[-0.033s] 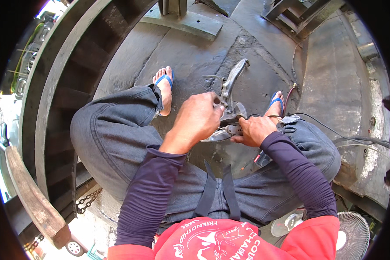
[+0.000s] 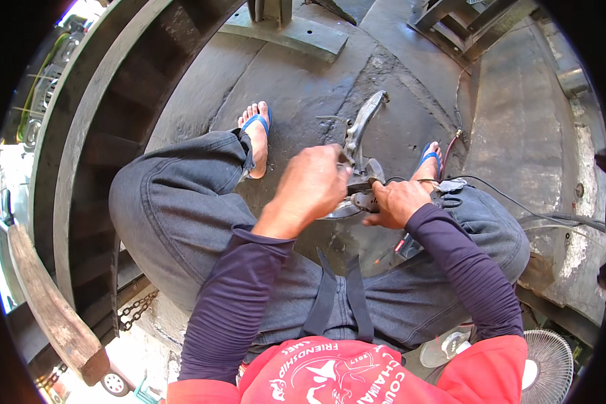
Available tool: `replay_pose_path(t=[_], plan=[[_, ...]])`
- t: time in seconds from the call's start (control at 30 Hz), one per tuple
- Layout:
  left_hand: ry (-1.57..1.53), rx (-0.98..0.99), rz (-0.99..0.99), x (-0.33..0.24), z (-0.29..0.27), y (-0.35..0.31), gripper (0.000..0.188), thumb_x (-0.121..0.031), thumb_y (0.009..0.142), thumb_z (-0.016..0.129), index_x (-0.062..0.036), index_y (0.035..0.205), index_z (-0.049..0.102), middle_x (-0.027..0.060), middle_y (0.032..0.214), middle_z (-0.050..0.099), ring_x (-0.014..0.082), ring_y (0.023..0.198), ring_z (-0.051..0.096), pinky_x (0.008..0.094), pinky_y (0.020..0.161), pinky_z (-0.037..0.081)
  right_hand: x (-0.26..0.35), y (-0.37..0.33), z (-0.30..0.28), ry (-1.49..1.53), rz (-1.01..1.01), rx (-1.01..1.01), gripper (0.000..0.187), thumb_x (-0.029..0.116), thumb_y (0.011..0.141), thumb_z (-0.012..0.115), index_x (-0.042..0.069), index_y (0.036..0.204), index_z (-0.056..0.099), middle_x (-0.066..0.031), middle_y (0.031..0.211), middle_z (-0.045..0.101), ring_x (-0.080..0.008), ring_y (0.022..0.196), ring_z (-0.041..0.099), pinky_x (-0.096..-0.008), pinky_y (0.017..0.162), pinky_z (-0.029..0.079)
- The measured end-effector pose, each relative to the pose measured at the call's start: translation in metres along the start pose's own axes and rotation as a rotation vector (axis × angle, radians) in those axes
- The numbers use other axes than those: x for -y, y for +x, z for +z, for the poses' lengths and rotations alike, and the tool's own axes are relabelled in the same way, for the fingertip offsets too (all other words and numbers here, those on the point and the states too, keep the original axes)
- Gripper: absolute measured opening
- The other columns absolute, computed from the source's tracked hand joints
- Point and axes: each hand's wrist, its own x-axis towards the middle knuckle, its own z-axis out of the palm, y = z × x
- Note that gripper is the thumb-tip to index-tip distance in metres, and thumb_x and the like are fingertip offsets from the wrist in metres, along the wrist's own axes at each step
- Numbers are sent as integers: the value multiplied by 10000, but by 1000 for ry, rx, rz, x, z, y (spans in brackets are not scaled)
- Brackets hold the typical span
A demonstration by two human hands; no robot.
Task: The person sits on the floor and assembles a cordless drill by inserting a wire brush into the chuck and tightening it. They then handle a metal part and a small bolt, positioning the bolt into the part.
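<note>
Between my knees lies a worn metal assembly, with a long curved silver arm reaching away from me. My left hand is closed at the near end of this arm; its fingertips are blurred, and what they pinch is hidden. My right hand grips a grey metal part with a rounded, holed end, its thumb low beside it. Under my hands shows a rounded silver edge. I cannot make out how these pieces join.
A dark cable runs right from beside my right hand. Curved steel ribs rise at left, with a wooden beam below. A steel stand is ahead; a fan is at lower right.
My left hand has moved slightly to the right and its fingers are more blurred. My right thumb has shifted a little; the metal pieces stay nearly in place.
</note>
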Motion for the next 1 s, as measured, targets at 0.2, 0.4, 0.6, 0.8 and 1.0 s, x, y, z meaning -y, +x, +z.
replay_pose_path(t=[0.2,0.4,0.6,0.8,1.0], plan=[[-42,20,211,-16,92,-20,779,39,786,664,44,1523,413,299,1322,620,461,1269,592,501,1088,488,-11,3,1,-7,-121,48,259,129,771,733,19,1004,745,-217,975,773,-372,966,764,-474,867,601],[-170,-67,243,-13,133,-13,949,57,767,698,12,1619,283,282,1332,609,432,1251,607,477,1052,518,-17,-5,-11,-30,-106,71,258,165,711,778,33,933,792,-195,948,775,-367,926,763,-498,857,589],[-112,-130,151,-3,142,-15,823,56,824,675,60,1577,345,292,1413,571,422,1314,589,458,1088,524,-20,-16,-53,-88,-138,-56,485,254,706,810,60,1119,646,-148,940,765,-362,907,752,-492,803,561],[-146,-288,92,7,156,-13,614,50,867,640,82,1457,477,312,1427,555,433,1346,569,449,1097,516,-12,-3,-60,-102,-231,-83,429,259,718,802,74,1086,682,-149,940,745,-368,913,748,-505,814,556],[-163,-246,18,11,161,-16,563,41,889,601,108,1431,465,327,1423,541,451,1346,561,450,1096,513,1,12,-57,-174,-219,7,398,243,730,796,87,1088,718,-146,991,760,-367,944,756,-538,815,556]])
